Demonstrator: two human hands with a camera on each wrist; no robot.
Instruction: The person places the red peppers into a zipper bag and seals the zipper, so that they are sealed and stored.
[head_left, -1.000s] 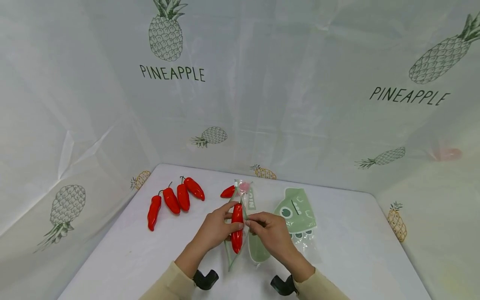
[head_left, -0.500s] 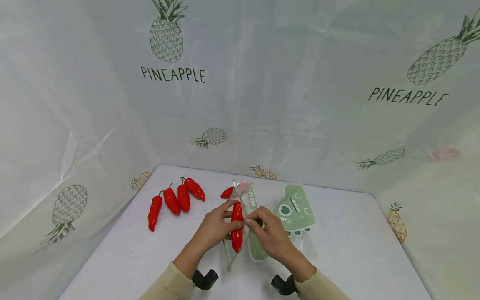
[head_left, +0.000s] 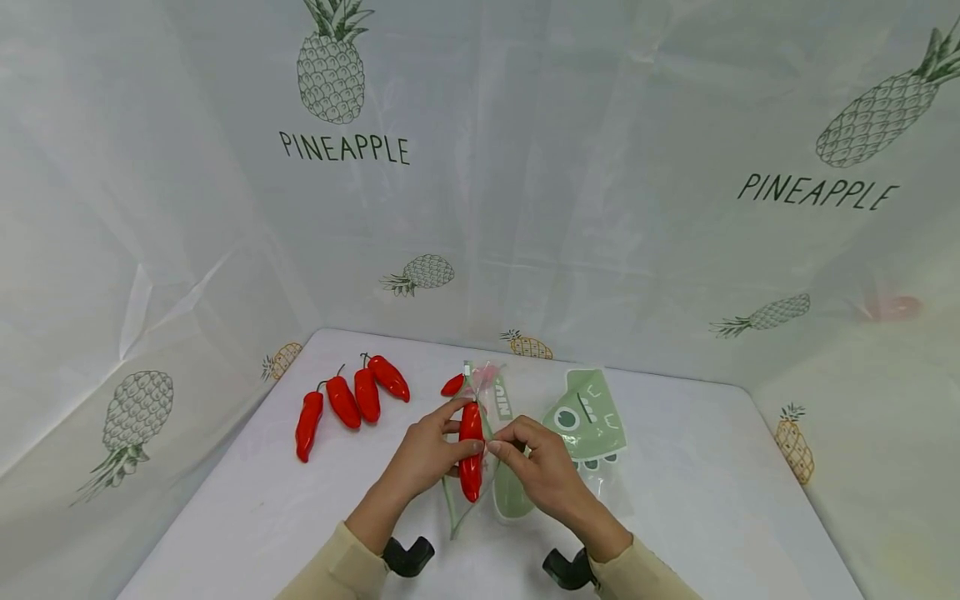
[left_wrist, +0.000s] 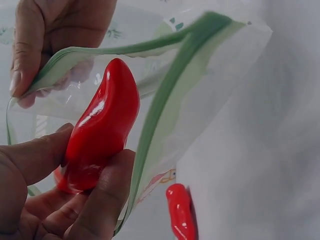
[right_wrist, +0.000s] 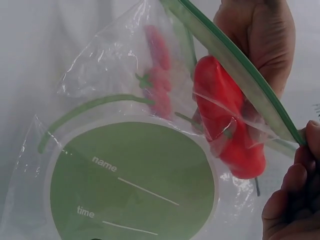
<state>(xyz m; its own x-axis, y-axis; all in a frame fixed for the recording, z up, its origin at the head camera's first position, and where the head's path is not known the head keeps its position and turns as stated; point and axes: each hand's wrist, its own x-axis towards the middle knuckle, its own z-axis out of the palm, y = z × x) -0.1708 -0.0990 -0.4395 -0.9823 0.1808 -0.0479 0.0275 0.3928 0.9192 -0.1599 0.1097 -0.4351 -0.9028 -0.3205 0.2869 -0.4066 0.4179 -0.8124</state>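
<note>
My left hand point(head_left: 427, 454) holds a glossy red chili pepper point(head_left: 471, 471) between thumb and fingers, at the mouth of a clear zip bag point(right_wrist: 95, 65) with green edging. In the left wrist view the pepper point(left_wrist: 102, 125) stands tilted inside the parted green edges. My right hand point(head_left: 546, 467) pinches the bag's green edge point(right_wrist: 245, 65) between thumb and finger. Through the film, a blurred red shape with green point(right_wrist: 159, 80) shows in the right wrist view. Most of my left palm is out of sight there, behind bag and pepper.
Several red peppers point(head_left: 343, 402) lie at the table's back left. Another pepper point(head_left: 452, 385) lies just behind the bag. Right of my hands lies a green printed dinosaur-face bag point(head_left: 588, 421). Black curved pieces point(head_left: 408, 557) sit at both wrists. A pineapple-print sheet point(head_left: 562, 208) surrounds the table.
Both hands, the held pepper and the bag have shifted very slightly left. The dinosaur-face bag has moved a little left too. Both grips stay the same.
</note>
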